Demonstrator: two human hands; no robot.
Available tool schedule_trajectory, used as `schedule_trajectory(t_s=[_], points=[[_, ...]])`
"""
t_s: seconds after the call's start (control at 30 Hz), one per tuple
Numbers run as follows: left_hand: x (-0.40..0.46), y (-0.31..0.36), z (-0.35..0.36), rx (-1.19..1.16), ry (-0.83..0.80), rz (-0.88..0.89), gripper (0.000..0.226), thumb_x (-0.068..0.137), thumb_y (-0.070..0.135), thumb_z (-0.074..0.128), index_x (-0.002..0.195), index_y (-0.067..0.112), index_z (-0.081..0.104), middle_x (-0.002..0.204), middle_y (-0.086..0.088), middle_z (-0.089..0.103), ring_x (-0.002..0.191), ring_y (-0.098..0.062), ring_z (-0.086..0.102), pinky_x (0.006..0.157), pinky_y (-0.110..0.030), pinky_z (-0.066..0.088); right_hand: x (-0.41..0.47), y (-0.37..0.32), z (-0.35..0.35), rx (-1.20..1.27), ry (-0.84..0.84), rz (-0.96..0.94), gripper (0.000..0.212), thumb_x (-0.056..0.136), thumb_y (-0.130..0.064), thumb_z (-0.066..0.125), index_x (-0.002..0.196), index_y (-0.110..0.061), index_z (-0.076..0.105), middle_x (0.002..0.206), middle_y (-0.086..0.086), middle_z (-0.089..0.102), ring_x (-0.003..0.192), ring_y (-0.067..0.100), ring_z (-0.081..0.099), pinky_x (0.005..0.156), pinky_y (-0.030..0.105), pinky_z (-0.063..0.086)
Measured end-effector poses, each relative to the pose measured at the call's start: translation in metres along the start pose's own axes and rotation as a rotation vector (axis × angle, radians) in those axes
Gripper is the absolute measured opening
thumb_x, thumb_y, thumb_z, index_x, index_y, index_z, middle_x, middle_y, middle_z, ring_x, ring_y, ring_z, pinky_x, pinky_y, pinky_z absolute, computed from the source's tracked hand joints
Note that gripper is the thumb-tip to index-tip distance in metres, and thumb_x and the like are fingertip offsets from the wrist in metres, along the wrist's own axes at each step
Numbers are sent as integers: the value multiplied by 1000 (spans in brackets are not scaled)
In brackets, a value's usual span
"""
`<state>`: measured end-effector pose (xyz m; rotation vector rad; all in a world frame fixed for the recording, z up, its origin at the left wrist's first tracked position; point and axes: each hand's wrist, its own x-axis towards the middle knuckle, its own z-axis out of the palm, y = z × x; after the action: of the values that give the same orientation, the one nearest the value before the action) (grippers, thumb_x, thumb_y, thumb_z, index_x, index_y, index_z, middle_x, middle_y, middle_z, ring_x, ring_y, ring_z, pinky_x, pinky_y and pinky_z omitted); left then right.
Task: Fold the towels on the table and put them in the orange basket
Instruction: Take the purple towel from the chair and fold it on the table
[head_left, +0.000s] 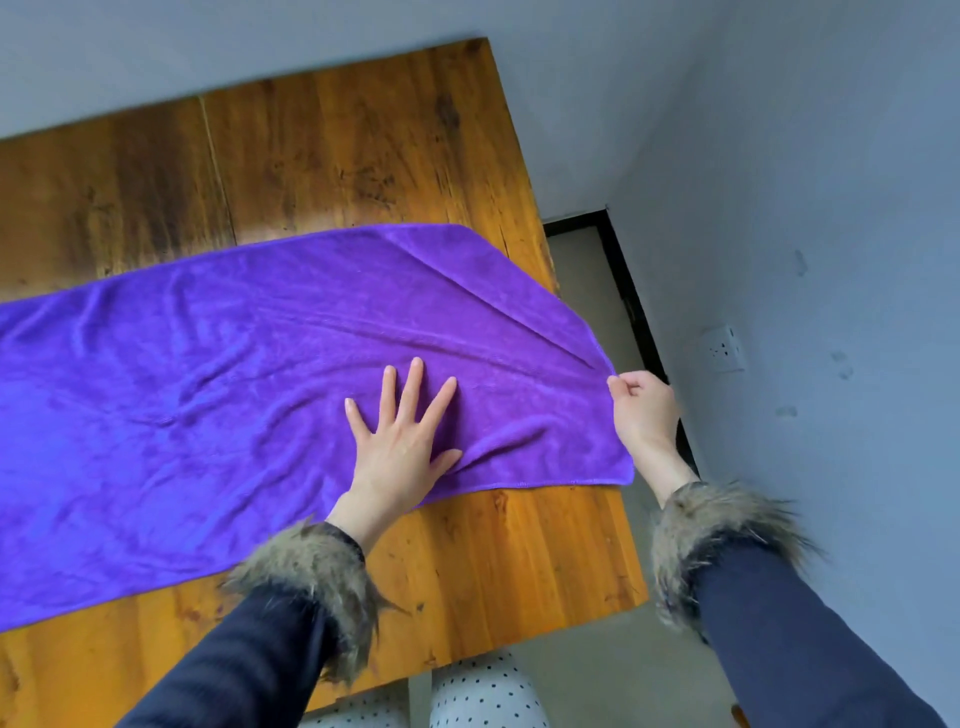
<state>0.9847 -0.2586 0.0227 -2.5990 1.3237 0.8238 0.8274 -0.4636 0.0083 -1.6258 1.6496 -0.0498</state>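
Pressing plush purple towel (218, 374); left hand (400, 441) flat.

left hand (397, 441) flat, fingers spread; right hand (644, 410) pinching, fingers curled.

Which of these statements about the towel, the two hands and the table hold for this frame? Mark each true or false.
1. The purple terry towel lies spread across the brown wooden table. True.
2. The left hand grips a bunched corner of the towel. False: it lies flat on the towel with straight, spread fingers.
3. The right hand pinches the towel's edge at the table's right side. True.
4. The towel is already folded into a small square. False: it lies open, wrinkled, running past the picture's left edge.
5. An orange basket stands on the table. False: none is in view.
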Motion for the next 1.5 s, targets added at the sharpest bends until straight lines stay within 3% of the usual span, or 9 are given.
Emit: schedule_trajectory(t_s=[0.2, 0.47, 0.63, 0.73, 0.87, 1.0, 1.2, 1.37, 1.5], points=[[0, -12, -1, 102, -5, 41, 90, 80, 67, 49, 146, 42, -6, 157, 2, -19, 144, -27, -15, 101, -74, 12, 10, -1, -2, 116, -90, -12, 26, 92, -34, 51, 87, -13, 66, 79, -2, 62, 79, 18, 55, 74, 31, 42], [0, -3, -6, 63, 37, 28, 81, 82, 58, 54, 148, 37, 11, 159, -3, -3, 145, -31, -4, 102, -71, 14, 43, -69, 4, 130, -193, -95, 48, 88, -43, 53, 51, -17, 38, 53, -3, 36, 54, 15, 35, 54, 31, 28], [7, 7, -21, 42, 172, 4, 54, 78, 36, 70, 128, 21, 55, 136, -16, 47, 128, -41, 38, 98, -68, 27, 59, -114, 13, 64, -337, -138, 16, 83, -19, 64, 85, -7, 74, 89, 9, 71, 87, 20, 63, 81, 33, 51], [11, 10, -25, 46, 177, -21, 50, 76, 34, 71, 122, 19, 57, 129, -15, 50, 120, -40, 43, 94, -63, 34, 57, -127, 11, 273, -328, -239, 21, 83, -6, 62, 103, -8, 71, 102, 5, 70, 94, 12, 61, 93, 27, 48], [11, 10, -23, 53, 195, -21, 51, 69, 29, 78, 115, 15, 62, 121, -19, 54, 112, -43, 49, 87, -64, 39, 51, -111, 3, 366, 86, -407, 27, 87, -3, 53, 109, -10, 65, 93, -6, 62, 85, 7, 57, 82, 16, 45], [10, 12, -22, 39, 200, -33, 50, 70, 27, 77, 116, 14, 61, 123, -20, 53, 116, -45, 47, 88, -66, 38, 55, -82, 9, 245, -95, -295, 33, 91, -8, 51, 123, -7, 57, 101, 6, 66, 95, 17, 59, 94, 28, 44], [4, 25, -22, -86, 257, -42, 43, 71, 11, 74, 113, 11, 63, 123, -19, 54, 118, -42, 48, 97, -64, 34, 58, -70, 9, 221, -141, -177, 15, 87, -25, 62, 94, -13, 68, 92, 3, 69, 89, 16, 61, 93, 39, 48], [0, 60, -22, -235, 329, 265, 29, 71, 9, 76, 99, 11, 67, 100, -10, 62, 88, -34, 58, 67, -39, 50, 59, -80, -2, 172, -229, -219, 14, 84, -21, 65, 93, -11, 69, 86, 1, 67, 84, 19, 60, 86, 40, 48], [1, 81, -14, -202, 231, 303, 28, 74, 19, 75, 101, 13, 67, 97, -6, 61, 86, -30, 58, 65, -36, 48, 51, -91, -6, 156, -247, -254, 8, 84, -17, 66, 90, -14, 62, 76, -3, 61, 70, 13, 62, 68, 33, 57]])
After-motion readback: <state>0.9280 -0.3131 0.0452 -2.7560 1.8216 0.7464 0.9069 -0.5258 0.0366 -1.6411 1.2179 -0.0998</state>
